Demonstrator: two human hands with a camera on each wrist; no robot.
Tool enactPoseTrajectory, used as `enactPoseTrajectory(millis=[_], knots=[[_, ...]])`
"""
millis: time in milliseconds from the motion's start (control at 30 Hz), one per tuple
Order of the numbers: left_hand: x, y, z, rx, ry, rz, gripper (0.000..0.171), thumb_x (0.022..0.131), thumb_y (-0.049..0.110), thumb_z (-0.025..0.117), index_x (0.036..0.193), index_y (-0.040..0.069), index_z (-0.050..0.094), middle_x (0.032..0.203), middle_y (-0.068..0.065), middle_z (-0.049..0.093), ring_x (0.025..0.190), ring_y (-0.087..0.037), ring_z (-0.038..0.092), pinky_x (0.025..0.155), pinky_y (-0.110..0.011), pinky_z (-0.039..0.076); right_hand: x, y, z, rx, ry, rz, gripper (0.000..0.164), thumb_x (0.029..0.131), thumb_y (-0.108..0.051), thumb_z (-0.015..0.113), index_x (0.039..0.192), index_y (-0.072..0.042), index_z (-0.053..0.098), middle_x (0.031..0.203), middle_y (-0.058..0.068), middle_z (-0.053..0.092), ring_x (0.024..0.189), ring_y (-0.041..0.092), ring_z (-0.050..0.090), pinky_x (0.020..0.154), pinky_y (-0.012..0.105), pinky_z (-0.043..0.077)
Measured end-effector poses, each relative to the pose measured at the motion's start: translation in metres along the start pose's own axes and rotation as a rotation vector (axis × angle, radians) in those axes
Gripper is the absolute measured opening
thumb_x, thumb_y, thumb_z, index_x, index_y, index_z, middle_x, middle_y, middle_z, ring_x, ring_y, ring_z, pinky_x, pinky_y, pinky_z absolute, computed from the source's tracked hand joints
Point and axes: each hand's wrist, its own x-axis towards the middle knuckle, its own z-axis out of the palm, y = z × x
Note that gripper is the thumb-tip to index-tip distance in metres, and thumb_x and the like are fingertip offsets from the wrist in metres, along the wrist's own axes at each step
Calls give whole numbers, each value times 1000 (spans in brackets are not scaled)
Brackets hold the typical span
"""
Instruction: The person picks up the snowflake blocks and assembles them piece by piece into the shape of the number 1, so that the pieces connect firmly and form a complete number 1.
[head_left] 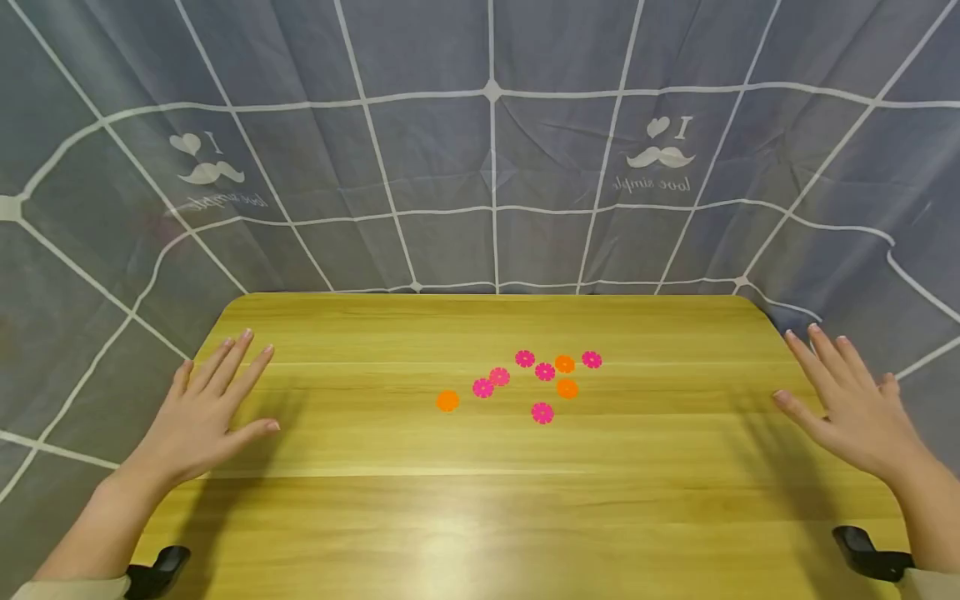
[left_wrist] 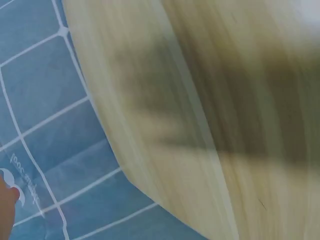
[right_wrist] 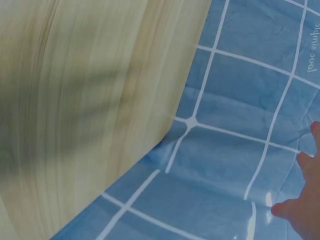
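Observation:
Several small pink flower-shaped pieces (head_left: 542,413) and 3 orange round pieces (head_left: 447,401) lie scattered around the middle of the wooden table (head_left: 360,517). Over the table's left side hovers my left hand (head_left: 198,417), fingers straight and spread, holding nothing. My right hand (head_left: 858,412) is held over the right edge in much the same way, also apart from the pieces. Both hands cast shadows on the wood. Only a bit of the left hand (left_wrist: 6,210) enters the left wrist view; some fingers of the right hand (right_wrist: 302,200) show in the right wrist view.
A grey-blue curtain (head_left: 427,158) with white grid lines and mirrored lettering surrounds the table's back and sides. Black straps (head_left: 157,573) sit at both wrists. The table's far corners are cut at a slant.

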Motion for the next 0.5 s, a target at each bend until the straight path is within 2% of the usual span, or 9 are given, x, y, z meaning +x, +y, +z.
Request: enactPoseTrajectory(millis=[100,200,267,367,500], knots=[[8,5,0,-81,26,6,89,83,49,64,151,21,14,155,-10,7,136,-41,16,103,-67,9,4,-4,2,51,29,-24,76,94,-39,51,151,-23,5,156,7,-4,140,37,-6,82,84,5],[18,15,3,-225,-12,-37,84,84,41,67,149,15,21,150,-20,20,125,-51,29,96,-69,22,10,-9,6,124,61,-74,71,91,-33,57,150,-21,18,155,10,10,139,40,5,84,83,5],[24,22,5,-334,-61,-85,79,86,35,67,147,9,25,144,-25,28,122,-52,32,92,-68,28,16,-14,9,182,82,-127,68,89,-27,61,148,-19,27,151,17,21,135,46,15,87,82,7],[32,33,10,-480,-144,-162,72,88,33,64,144,4,29,140,-25,34,120,-48,37,87,-64,37,25,-26,17,269,94,-193,63,86,-22,66,142,-14,39,141,23,36,125,51,30,90,75,18],[40,48,26,-617,-205,-209,65,90,30,63,141,2,35,137,-23,39,114,-42,45,83,-57,44,38,-48,27,360,57,-227,55,83,-19,71,132,-7,50,126,22,50,113,46,43,86,63,34]])
